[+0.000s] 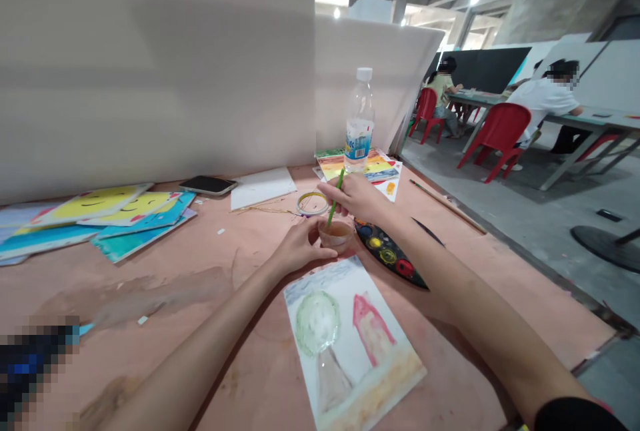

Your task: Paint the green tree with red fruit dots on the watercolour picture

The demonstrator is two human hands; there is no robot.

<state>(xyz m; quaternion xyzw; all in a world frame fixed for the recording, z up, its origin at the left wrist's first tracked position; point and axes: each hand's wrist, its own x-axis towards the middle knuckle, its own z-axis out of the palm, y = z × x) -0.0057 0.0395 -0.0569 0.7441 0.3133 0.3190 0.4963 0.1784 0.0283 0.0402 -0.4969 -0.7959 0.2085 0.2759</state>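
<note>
My right hand [357, 196] is closed around a green-handled paintbrush [336, 199], whose lower end dips into a small cup [337, 239] of brownish water. Wrapped about the left side of that cup is my left hand [305, 244], thumb and fingers against its wall. Just in front lies a painting [345, 351] with a green tree, a red-roofed tower and a yellowish ground. A black paint palette [387, 254] with red and yellow wells sits to the right, partly hidden under my right forearm.
Painted cards [105, 214] are stacked at the left, near a phone [208, 185] and a white sheet [264, 188]. Behind my hands are a tape roll [313, 203] and a water bottle [359, 124]. A thin brush [447, 205] lies along the right. People sit at tables beyond.
</note>
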